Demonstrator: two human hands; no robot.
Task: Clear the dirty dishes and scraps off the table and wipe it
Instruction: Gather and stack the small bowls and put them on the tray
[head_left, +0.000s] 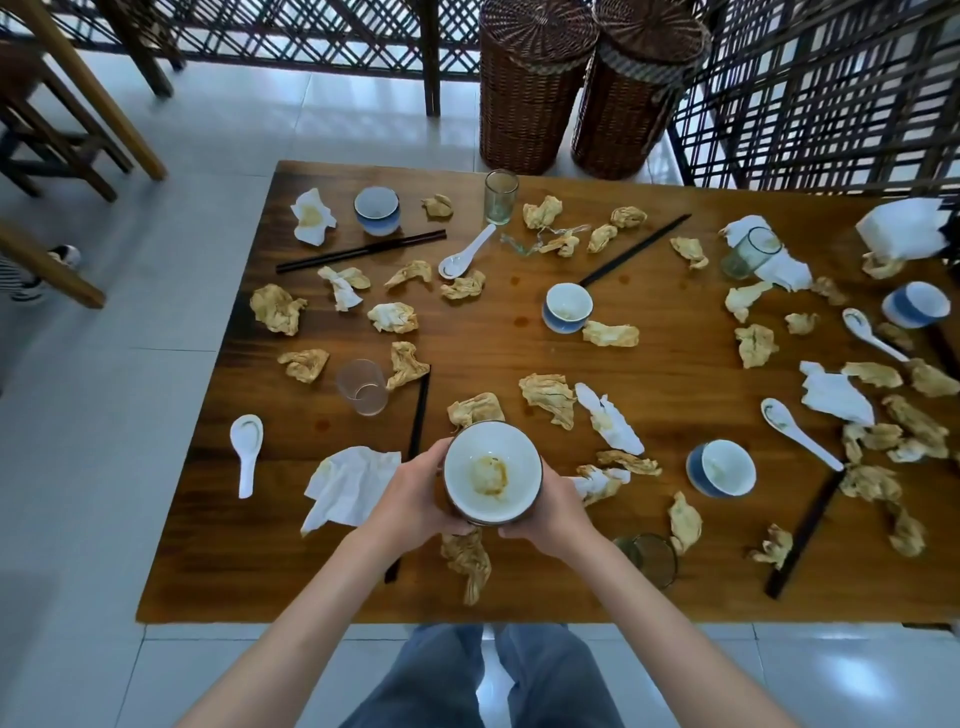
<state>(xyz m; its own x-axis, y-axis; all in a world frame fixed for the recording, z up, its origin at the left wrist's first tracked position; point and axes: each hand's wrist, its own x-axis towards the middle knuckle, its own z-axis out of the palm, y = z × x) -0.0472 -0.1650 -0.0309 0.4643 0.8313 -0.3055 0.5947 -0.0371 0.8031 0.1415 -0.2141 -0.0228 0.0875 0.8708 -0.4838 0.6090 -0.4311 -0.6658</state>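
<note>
Currently both hands, left hand (415, 491) and right hand (543, 506), cup one dirty bowl (492, 472) just above the table's (675, 571) near edge, fingers wrapped around its sides. Advice: keep it level; stack the other bowls (567, 307) inside, then gather napkins (350, 483).

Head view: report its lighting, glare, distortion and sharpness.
Head view: soft, even daylight with faint shadows under the scraps; pale window reflections glare off the floor tiles; wide-angle bowing bends the table edges and lattice screens; the centre is sharp, including the bowl held by the left hand and right hand, and detail softens toward the corners.
</note>
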